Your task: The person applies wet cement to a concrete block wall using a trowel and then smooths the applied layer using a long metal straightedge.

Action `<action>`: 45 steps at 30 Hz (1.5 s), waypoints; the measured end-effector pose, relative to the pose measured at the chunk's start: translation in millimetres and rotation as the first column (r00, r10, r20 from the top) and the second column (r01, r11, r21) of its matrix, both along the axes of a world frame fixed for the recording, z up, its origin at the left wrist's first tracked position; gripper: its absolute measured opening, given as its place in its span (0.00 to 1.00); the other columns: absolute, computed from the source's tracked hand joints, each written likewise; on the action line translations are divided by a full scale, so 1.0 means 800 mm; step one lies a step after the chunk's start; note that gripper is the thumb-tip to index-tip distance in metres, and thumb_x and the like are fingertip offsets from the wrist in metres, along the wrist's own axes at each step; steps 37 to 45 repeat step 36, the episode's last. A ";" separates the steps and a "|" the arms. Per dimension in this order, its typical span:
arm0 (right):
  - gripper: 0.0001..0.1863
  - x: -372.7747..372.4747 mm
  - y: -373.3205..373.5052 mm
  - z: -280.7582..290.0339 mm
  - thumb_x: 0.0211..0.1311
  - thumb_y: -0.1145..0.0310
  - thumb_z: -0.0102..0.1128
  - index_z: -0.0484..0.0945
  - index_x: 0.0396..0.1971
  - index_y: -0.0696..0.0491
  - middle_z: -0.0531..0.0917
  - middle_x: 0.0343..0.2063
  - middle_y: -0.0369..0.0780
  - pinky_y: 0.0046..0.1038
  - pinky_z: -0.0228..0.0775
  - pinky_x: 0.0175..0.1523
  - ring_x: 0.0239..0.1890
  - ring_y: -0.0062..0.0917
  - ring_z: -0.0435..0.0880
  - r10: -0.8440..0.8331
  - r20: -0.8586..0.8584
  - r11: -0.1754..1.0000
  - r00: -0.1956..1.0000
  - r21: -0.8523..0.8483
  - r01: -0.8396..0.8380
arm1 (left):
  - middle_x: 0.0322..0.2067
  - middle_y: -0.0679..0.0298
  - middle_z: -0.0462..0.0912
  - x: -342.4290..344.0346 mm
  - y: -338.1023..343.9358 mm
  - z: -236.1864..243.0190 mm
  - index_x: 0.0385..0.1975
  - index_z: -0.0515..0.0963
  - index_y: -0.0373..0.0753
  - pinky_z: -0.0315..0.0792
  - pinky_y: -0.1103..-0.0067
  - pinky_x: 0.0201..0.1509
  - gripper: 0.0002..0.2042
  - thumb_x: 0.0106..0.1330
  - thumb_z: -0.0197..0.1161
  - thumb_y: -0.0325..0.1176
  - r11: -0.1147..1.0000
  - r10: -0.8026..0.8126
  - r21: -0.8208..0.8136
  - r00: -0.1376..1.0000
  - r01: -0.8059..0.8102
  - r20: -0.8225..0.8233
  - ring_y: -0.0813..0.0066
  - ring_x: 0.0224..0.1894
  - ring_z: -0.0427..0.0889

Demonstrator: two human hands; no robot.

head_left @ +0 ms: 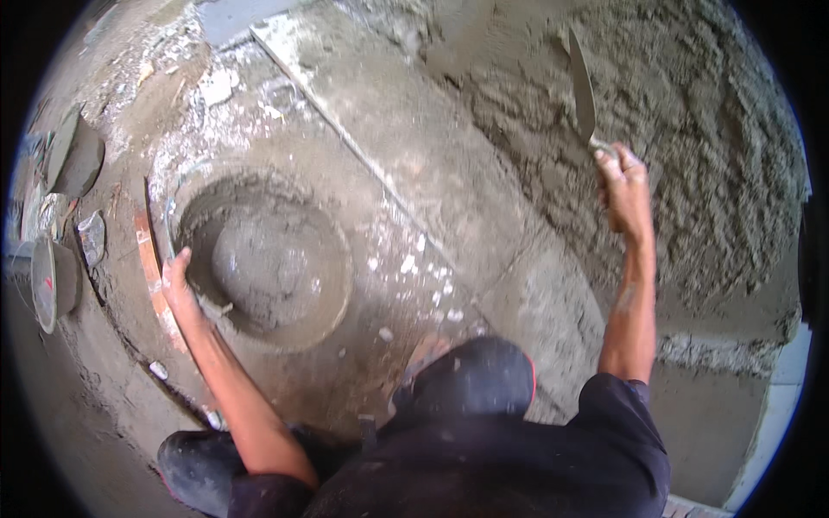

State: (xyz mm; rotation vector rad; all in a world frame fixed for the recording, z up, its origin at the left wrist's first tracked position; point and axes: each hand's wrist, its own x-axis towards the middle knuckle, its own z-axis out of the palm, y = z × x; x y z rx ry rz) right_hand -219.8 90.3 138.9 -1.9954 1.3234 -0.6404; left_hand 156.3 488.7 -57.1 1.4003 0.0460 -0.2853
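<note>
With my right hand point(623, 186) I grip the handle of a trowel point(582, 91), its pointed blade angled up and away from me. The blade hangs over or rests on a wide layer of rough wet mortar point(699, 164); I cannot tell whether it touches. My left hand point(180, 281) is closed on the left rim of a round mortar tub point(341, 298). Grey wet mortar point(268, 259) lies in its bottom and clings to its inner wall.
A thin straight edge point(363, 160) runs diagonally across the concrete between tub and mortar. White crumbs point(410, 263) are scattered beside it. Two buckets point(53, 285) and a crumpled clear plastic piece point(91, 237) lie far left. Brick point(148, 250) shows by the tub. My knee point(471, 375) is in front.
</note>
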 end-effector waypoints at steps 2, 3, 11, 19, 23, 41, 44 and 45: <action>0.12 0.021 0.057 0.006 0.64 0.66 0.55 0.77 0.41 0.57 0.73 0.16 0.30 0.18 0.57 0.18 0.15 0.12 0.65 0.134 -0.213 0.986 0.968 -0.073 -0.153 | 0.29 0.68 0.75 0.017 0.014 -0.010 0.29 0.76 0.37 0.64 0.80 0.43 0.08 0.56 0.64 0.33 0.996 0.011 0.088 0.998 -0.017 0.068 0.79 0.36 0.72; 0.13 0.038 0.068 -0.004 0.63 0.65 0.57 0.78 0.43 0.56 0.74 0.17 0.31 0.17 0.58 0.18 0.15 0.12 0.65 0.207 -0.290 0.961 0.934 -0.120 -0.250 | 0.29 0.69 0.75 0.019 0.008 -0.011 0.27 0.76 0.38 0.64 0.80 0.42 0.07 0.56 0.65 0.33 0.994 -0.002 0.107 0.992 -0.011 0.128 0.80 0.35 0.71; 0.13 0.157 0.156 -0.179 0.57 0.72 0.54 0.71 0.44 0.51 0.77 0.34 0.46 0.41 0.74 0.38 0.36 0.43 0.81 0.447 -0.786 0.588 0.428 -0.101 -0.802 | 0.23 0.72 0.73 -0.066 -0.072 0.023 0.28 0.77 0.33 0.62 0.83 0.28 0.09 0.57 0.66 0.32 0.969 -0.195 0.197 0.946 0.147 0.258 0.84 0.25 0.67; 0.12 0.177 0.256 -0.195 0.60 0.64 0.54 0.76 0.38 0.56 0.81 0.31 0.48 0.41 0.74 0.41 0.36 0.42 0.82 0.826 -0.527 0.507 0.197 0.546 -0.667 | 0.19 0.75 0.70 -0.070 -0.062 0.016 0.23 0.76 0.34 0.57 0.84 0.25 0.06 0.57 0.63 0.28 0.988 -0.090 0.142 0.968 0.057 0.234 0.88 0.22 0.63; 0.16 0.130 0.250 -0.215 0.59 0.58 0.57 0.74 0.36 0.56 0.80 0.27 0.48 0.43 0.71 0.41 0.32 0.47 0.80 0.848 -0.370 0.524 0.380 0.474 -0.708 | 0.17 0.75 0.67 -0.060 -0.051 0.010 0.17 0.71 0.37 0.56 0.83 0.24 0.10 0.57 0.64 0.29 0.993 -0.078 0.107 0.959 0.050 0.274 0.88 0.21 0.61; 0.22 0.160 0.210 -0.104 0.54 0.59 0.64 0.71 0.47 0.50 0.80 0.42 0.46 0.42 0.73 0.42 0.39 0.44 0.81 0.738 -0.485 0.602 0.470 0.158 -0.783 | 0.32 0.58 0.82 0.009 0.003 -0.014 0.34 0.80 0.33 0.69 0.81 0.48 0.09 0.56 0.65 0.30 0.981 -0.075 -0.179 0.997 0.080 0.036 0.76 0.36 0.79; 0.22 0.160 0.210 -0.104 0.54 0.59 0.64 0.71 0.47 0.50 0.80 0.42 0.46 0.42 0.73 0.42 0.39 0.44 0.81 0.738 -0.485 0.602 0.470 0.158 -0.783 | 0.32 0.58 0.82 0.009 0.003 -0.014 0.34 0.80 0.33 0.69 0.81 0.48 0.09 0.56 0.65 0.30 0.981 -0.075 -0.179 0.997 0.080 0.036 0.76 0.36 0.79; 0.22 0.160 0.210 -0.104 0.54 0.59 0.64 0.71 0.47 0.50 0.80 0.42 0.46 0.42 0.73 0.42 0.39 0.44 0.81 0.738 -0.485 0.602 0.470 0.158 -0.783 | 0.32 0.58 0.82 0.009 0.003 -0.014 0.34 0.80 0.33 0.69 0.81 0.48 0.09 0.56 0.65 0.30 0.981 -0.075 -0.179 0.997 0.080 0.036 0.76 0.36 0.79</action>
